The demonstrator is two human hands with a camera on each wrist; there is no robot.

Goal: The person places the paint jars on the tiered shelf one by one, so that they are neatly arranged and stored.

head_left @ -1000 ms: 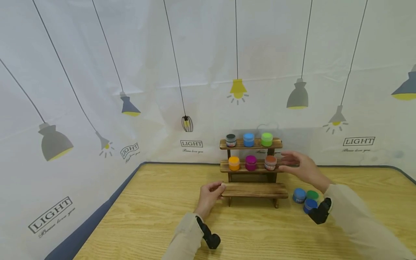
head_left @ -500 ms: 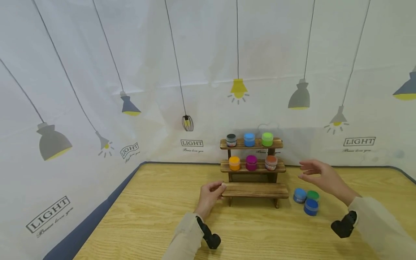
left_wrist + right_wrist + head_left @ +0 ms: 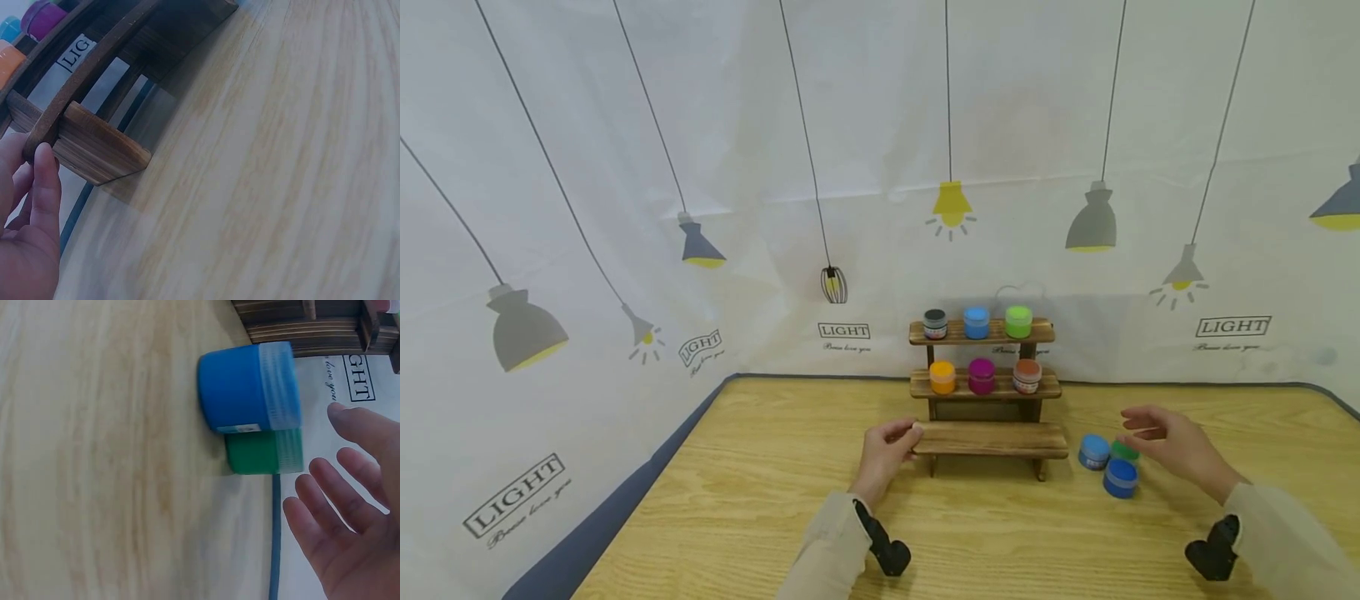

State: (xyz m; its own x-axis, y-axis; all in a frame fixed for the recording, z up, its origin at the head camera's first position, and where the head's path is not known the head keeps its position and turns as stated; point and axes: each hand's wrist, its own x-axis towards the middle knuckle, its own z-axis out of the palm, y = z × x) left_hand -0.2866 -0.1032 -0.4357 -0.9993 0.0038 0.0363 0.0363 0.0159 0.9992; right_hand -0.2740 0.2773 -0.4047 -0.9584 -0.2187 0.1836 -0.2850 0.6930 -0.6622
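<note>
A three-tier wooden shelf (image 3: 992, 439) stands on the table. My left hand (image 3: 883, 456) pinches the left end of its lowest board between thumb and fingers, as the left wrist view also shows. My right hand (image 3: 1180, 447) hovers by three small paint jars to the right of the shelf, its fingers spread and holding nothing. These are a green jar (image 3: 1125, 451), partly covered by the fingers in the head view, a light blue jar (image 3: 1094, 452) and a dark blue jar (image 3: 1121, 479). In the right wrist view the dark blue jar (image 3: 240, 387) overlaps the green one (image 3: 253, 452).
The top tier bears a black-lidded jar (image 3: 935, 324), a blue jar (image 3: 976, 322) and a lime jar (image 3: 1018, 322). On the middle tier stand orange (image 3: 942, 377), purple (image 3: 981, 376) and brown (image 3: 1027, 376) jars. A lamp-printed curtain (image 3: 880, 167) hangs behind the table.
My right hand has left the brown jar on the middle tier and moved right and down to the loose jars. My left hand stays on the lowest board.
</note>
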